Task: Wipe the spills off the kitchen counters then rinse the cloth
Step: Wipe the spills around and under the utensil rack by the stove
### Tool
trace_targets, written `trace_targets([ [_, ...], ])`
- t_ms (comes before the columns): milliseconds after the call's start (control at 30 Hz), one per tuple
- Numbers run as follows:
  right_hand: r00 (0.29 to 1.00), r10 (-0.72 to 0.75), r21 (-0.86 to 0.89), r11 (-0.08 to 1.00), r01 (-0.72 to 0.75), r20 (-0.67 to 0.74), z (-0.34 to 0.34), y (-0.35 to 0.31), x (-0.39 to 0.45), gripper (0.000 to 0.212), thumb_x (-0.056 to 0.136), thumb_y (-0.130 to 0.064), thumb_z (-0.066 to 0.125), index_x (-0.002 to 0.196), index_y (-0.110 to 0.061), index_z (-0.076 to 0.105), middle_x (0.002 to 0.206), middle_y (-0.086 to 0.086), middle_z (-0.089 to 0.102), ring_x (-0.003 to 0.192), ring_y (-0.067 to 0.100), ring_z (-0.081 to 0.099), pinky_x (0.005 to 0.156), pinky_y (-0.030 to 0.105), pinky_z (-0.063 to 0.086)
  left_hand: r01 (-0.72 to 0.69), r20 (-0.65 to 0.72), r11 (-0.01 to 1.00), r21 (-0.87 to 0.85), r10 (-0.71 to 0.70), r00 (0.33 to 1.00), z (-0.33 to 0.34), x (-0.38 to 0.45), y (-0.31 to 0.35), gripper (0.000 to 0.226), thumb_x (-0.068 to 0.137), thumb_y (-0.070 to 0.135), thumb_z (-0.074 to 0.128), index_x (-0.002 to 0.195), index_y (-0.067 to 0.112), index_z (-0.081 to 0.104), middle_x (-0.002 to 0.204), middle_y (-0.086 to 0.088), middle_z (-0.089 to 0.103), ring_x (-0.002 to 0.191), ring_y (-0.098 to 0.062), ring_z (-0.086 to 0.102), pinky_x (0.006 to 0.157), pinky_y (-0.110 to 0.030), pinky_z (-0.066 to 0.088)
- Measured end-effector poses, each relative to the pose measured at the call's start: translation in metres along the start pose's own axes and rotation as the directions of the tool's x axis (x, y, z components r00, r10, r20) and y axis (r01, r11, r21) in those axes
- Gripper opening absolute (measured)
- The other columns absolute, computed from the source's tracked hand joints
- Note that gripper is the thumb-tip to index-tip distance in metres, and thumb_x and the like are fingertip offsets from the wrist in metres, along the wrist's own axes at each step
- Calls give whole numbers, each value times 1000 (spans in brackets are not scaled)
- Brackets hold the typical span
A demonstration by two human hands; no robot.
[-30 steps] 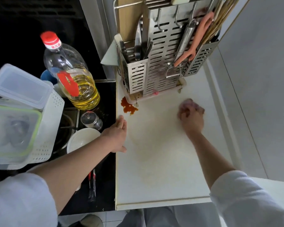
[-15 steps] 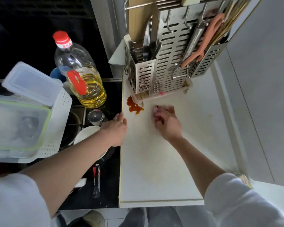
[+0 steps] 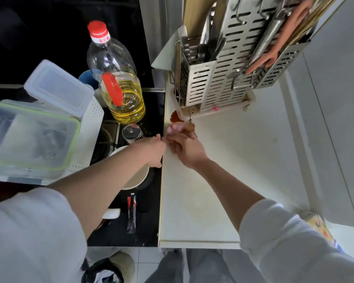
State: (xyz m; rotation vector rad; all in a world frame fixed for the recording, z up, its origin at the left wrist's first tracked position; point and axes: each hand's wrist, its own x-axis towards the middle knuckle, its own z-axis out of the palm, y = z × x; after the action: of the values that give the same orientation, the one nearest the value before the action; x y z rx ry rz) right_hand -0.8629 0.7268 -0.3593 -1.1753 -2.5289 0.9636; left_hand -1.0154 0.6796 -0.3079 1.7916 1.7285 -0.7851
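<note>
Cream counter top [image 3: 233, 160]: smooth, faintly glossy. Perforated steel utensil rack [image 3: 219, 82]: brushed metal. Clear plastic oil bottle with red cap [image 3: 114, 78]: glossy. Translucent plastic lidded boxes [image 3: 29, 135]: cloudy, matt. Black hob surface [image 3: 147, 221]: glossy. White cloth sleeves [image 3: 29, 231]: matt.

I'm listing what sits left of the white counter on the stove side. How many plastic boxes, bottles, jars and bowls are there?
Plastic boxes: 2, a clear box and a green-rimmed box
Bottles: 1, the oil bottle
Jars: 1, a small jar
Bowls: 1, a white bowl, partly hidden by the left arm
Total: 5
</note>
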Motion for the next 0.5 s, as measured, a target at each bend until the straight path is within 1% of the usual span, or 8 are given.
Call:
trace_targets([
  [100, 996, -86, 69, 994, 83, 38, 2, 1, -53, 15, 93, -39, 62, 87, -35, 75, 117, -18, 63, 119, 7, 54, 92, 31, 52, 7, 17, 1000, -5, -7, 1000, 1, -2, 1, 84, 91, 24, 61, 156, 0, 13, 164, -21, 7, 143, -37, 35, 110, -47, 41],
  [133, 993, -105, 127, 987, 99, 46, 2, 1, -72, 18, 90, -41, 65, 79, -32, 76, 112, -20, 65, 114, 2, 57, 89, 28, 53, 11, 20, 1000, -10, -11, 1000, 1, -3, 2, 83, 93, 19, 58, 156, 0, 8, 164, -21, 3, 146, -36, 30, 112, -47, 38],
  [200, 987, -125, 173, 979, 106, 101, 1, 9, -85, 15, 83, -41, 70, 75, -31, 77, 106, -21, 70, 110, -4, 58, 90, 25, 51, 24, 37, 999, -29, -23, 999, 0, -5, 5, 80, 95, 12, 52, 156, -1, 2, 164, -21, -2, 149, -35, 21, 116, -45, 33],
  [267, 985, -127, 122, 986, 113, 115, 0, 14, -62, 16, 87, -45, 66, 81, -33, 76, 105, -20, 69, 108, 3, 60, 89, 31, 51, 40, 57, 998, -38, -38, 998, -6, -6, 7, 75, 94, 6, 45, 156, -1, 4, 164, -22, -1, 149, -34, 21, 117, -43, 32],
  [300, 995, -94, 129, 988, 87, 46, -1, 16, -42, 22, 93, -48, 59, 88, -33, 74, 103, -17, 67, 107, 10, 61, 86, 36, 52, 43, 73, 998, -47, -40, 997, -10, -5, 8, 72, 93, 4, 42, 156, -1, 9, 164, -22, 4, 148, -34, 25, 115, -42, 34],
  [367, 998, 59, 140, 989, -53, -35, -2, 17, -10, 27, 100, -44, 44, 104, -34, 68, 106, -12, 64, 113, 19, 55, 88, 43, 53, 54, 102, 997, -63, -47, 994, -17, -5, 10, 69, 92, 1, 38, 156, 2, 15, 163, -21, 8, 144, -35, 33, 111, -43, 39],
  [433, 991, 119, 4, 993, -119, -63, 7, 5, -5, 34, 98, -31, 43, 127, -33, 61, 132, -2, 59, 132, 29, 41, 98, 45, 49, 71, 128, 996, -58, -64, 990, -17, -5, 11, 71, 92, 1, 38, 157, 3, 10, 165, -20, 1, 141, -36, 37, 108, -44, 42],
  [500, 991, 119, -44, 992, -122, -61, 19, -13, -34, 43, 96, -30, 40, 137, -29, 56, 145, 4, 50, 139, 35, 32, 100, 46, 48, 70, 136, 997, -37, -65, 989, -15, -5, 14, 72, 93, 2, 39, 157, 2, 7, 164, -20, 0, 140, -37, 39, 109, -43, 42],
])
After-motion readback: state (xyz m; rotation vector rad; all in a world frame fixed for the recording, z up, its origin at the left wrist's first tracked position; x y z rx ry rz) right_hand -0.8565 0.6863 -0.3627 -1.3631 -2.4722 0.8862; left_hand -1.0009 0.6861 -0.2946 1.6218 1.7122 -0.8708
